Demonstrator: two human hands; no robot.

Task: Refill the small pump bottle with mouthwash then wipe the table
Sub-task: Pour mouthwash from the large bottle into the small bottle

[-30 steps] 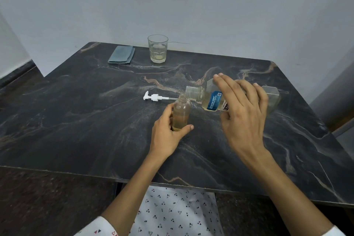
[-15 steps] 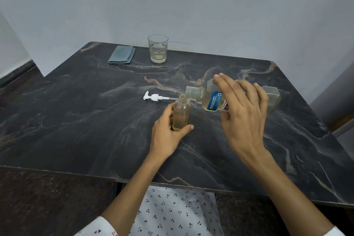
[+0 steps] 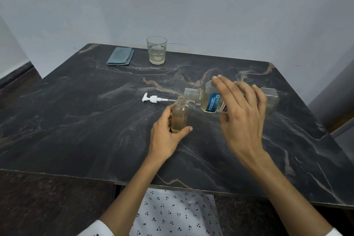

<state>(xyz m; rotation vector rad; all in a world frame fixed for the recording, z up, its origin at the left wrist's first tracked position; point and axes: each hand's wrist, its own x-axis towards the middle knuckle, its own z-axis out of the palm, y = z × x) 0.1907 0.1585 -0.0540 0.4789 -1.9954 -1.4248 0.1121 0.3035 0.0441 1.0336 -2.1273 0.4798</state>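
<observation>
The small clear bottle (image 3: 180, 116) stands upright and uncapped near the table's middle, with pale yellowish liquid in its lower part. My left hand (image 3: 166, 136) grips its base between thumb and fingers. My right hand (image 3: 242, 115) holds the large mouthwash bottle (image 3: 210, 101) tipped on its side, its open neck just above and right of the small bottle's mouth. The white pump head (image 3: 153, 99) lies on the table behind the small bottle. A folded blue-grey cloth (image 3: 120, 56) lies at the back left.
A drinking glass (image 3: 156, 50) with a little pale liquid stands at the back edge beside the cloth. The dark marble table (image 3: 76, 120) meets the wall at the back. Its front edge runs just above my lap.
Hardly anything differs. Both hands and both bottles hold the same positions, with the large bottle still tipped over the small one.
</observation>
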